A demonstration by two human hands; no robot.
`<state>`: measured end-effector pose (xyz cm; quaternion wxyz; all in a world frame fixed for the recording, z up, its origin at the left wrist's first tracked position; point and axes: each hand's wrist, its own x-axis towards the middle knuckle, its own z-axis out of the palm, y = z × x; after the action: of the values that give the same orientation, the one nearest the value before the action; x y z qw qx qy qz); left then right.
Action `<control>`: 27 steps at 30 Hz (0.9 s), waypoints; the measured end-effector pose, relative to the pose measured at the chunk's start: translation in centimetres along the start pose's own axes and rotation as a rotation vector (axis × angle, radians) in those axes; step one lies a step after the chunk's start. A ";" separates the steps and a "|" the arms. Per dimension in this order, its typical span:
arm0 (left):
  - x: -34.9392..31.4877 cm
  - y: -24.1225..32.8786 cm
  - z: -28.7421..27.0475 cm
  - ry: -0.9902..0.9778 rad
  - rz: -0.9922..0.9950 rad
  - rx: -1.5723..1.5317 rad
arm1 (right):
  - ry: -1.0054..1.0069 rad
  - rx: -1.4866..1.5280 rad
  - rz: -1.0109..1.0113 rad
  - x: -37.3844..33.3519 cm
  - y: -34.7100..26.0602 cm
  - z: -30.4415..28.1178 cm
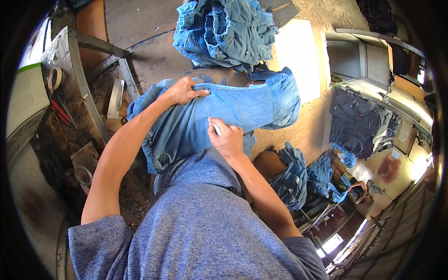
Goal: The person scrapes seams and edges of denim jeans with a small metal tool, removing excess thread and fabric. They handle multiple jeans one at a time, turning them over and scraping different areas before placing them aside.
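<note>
Pinning the jeans (224, 112) flat across the brown surface (158, 60), the left hand (179, 92) presses down on the waistband edge, fingers spread together along the seam, seemingly so the cloth cannot slide or wrinkle. The right hand (227, 137) sits closed around a small white stick (214, 126), likely chalk, with its tip against the denim just below the band; the pinch grip looks like one for marking a line. The jeans lie crosswise directly before the person, one end bunched at the right, the other draped off the near edge toward the body, which keeps the worked patch taut and within easy reach.

Behind them a heap (224, 30) of lighter denim rests farther back on the same surface, apart from the spread pair, probably to keep garments separate. A darker pile (361, 123) lies on a bench well to the right, and more blue cloth (291, 177) hangs low near the right elbow. On the left, a tape roll (54, 78) and red-handled tools (60, 113) sit on a side shelf, close by but clear of the cloth.
</note>
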<state>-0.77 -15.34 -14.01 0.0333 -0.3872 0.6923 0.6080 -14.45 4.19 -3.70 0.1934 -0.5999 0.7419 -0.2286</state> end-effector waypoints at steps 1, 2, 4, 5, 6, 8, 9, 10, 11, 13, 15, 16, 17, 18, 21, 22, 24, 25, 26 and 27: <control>0.0 -0.1 0.0 0.002 0.005 -0.003 | -0.014 -0.025 0.005 -0.1 -0.2 0.1; 0.0 -0.2 0.0 0.005 0.010 -0.004 | -0.020 -0.047 0.016 -0.1 -0.4 0.0; 0.2 -0.3 -0.2 -0.010 0.047 -0.008 | -0.100 -0.185 -0.003 0.0 -0.7 -0.4; 0.1 -0.3 -0.3 -0.038 0.051 -0.006 | -0.153 -0.243 -0.004 0.0 -0.9 -0.8; -0.1 -0.1 -0.3 -0.014 0.043 0.047 | -0.168 -0.233 0.021 0.2 -1.0 -1.2; -0.6 0.5 -0.3 0.014 0.007 0.162 | -0.226 -0.201 0.072 0.7 -1.0 -1.9; -1.2 0.9 0.0 0.089 0.054 0.224 | -0.208 -0.076 0.129 0.9 -1.0 -2.2; -2.0 1.3 0.5 0.177 0.103 0.289 | -0.166 0.009 0.154 1.0 -1.2 -2.2; -2.7 1.6 0.8 0.263 0.149 0.349 | -0.113 0.079 0.189 0.8 -1.5 -2.1; -3.7 2.0 1.3 0.294 0.132 0.400 | -0.041 0.184 0.186 -0.1 -2.6 -1.6; -3.8 1.7 0.2 0.259 0.193 0.445 | -0.035 0.236 0.219 -1.2 -4.0 -0.6; -3.5 1.3 -0.7 0.250 0.241 0.473 | -0.028 0.275 0.229 -1.8 -4.7 -0.3; -2.9 0.8 -1.9 0.206 0.273 0.504 | 0.049 0.217 0.107 -1.9 -5.1 0.4; -2.4 0.2 -2.7 0.194 0.294 0.550 | 0.036 0.162 0.071 -2.1 -5.5 0.8; -1.7 -0.9 -2.7 0.228 0.410 0.511 | -0.007 0.050 -0.025 -2.1 -6.3 1.6; -1.6 -1.2 -2.4 0.245 0.434 0.497 | -0.017 0.023 -0.046 -2.0 -6.6 1.9; -1.5 -1.6 -1.9 0.292 0.442 0.511 | -0.015 -0.013 -0.076 -1.6 -7.1 2.5; -1.5 -1.7 -1.7 0.319 0.470 0.504 | -0.005 -0.017 -0.087 -1.3 -7.3 3.0; -1.5 -1.8 -1.6 0.345 0.497 0.499 | 0.017 -0.011 -0.101 -1.0 -7.5 3.4; -1.5 -1.9 -1.5 0.354 0.508 0.500 | 0.009 -0.034 -0.096 -0.6 -7.7 4.0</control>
<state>1.97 -15.84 -14.42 -0.1447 -0.2825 0.8878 0.3334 -5.93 2.97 -2.53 0.1689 -0.6371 0.7168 -0.2277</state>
